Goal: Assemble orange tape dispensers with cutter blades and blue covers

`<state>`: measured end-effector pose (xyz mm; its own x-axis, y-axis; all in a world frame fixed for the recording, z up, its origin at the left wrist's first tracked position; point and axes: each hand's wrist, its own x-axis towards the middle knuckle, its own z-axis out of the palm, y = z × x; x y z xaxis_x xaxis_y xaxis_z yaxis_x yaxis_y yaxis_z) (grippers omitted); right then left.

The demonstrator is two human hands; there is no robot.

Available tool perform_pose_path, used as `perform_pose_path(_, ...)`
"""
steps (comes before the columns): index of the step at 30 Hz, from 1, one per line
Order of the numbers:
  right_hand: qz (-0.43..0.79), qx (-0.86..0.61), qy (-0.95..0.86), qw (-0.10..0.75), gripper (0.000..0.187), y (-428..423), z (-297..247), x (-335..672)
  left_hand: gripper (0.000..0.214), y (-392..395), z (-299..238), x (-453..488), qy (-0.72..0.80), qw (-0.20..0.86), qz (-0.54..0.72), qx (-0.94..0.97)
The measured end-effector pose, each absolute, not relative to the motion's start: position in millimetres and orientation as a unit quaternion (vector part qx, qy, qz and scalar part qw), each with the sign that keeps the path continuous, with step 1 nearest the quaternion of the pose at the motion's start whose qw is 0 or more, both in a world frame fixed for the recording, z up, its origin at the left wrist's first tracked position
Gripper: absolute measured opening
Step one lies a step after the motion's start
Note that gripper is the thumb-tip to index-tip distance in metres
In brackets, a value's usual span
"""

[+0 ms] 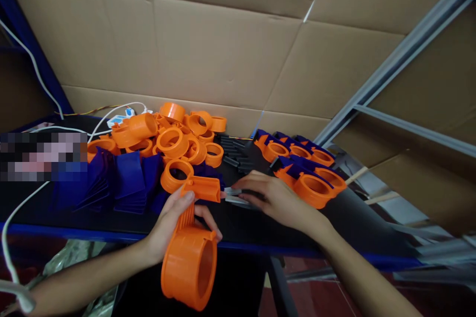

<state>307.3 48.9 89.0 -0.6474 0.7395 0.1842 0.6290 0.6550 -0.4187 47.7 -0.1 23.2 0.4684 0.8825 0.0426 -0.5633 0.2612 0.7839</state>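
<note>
My left hand (174,213) is wrapped around the ribbed handle of an orange plastic tape dispenser (189,262), its ring hanging down and its slotted head pointing right. My right hand (275,195) reaches in from the right, fingers pinched on a thin pale metal strip (232,191) close to that head. Another pale strip (240,202) lies beneath those fingers; how many there are is hard to see. Right of my right hand sit several tape dispensers (314,188) fitted with dark blue plates.
Orange dispenser bodies (173,141) are heaped at the back, beside short black rollers (236,151). Dark blue plates (130,173) stand in stacks at left, near a white power strip (117,120) and cables. A cardboard wall (223,54) closes the black table's (357,228) back.
</note>
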Motion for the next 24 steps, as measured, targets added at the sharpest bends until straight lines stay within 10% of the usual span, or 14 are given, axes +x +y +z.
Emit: perform_pose_path(24, -0.002, -0.395, -0.916, 0.07, 0.021, 69.7, 75.1, 319.7, 0.036, 4.6, 20.9, 53.8, 0.195, 0.781, 0.449, 0.388)
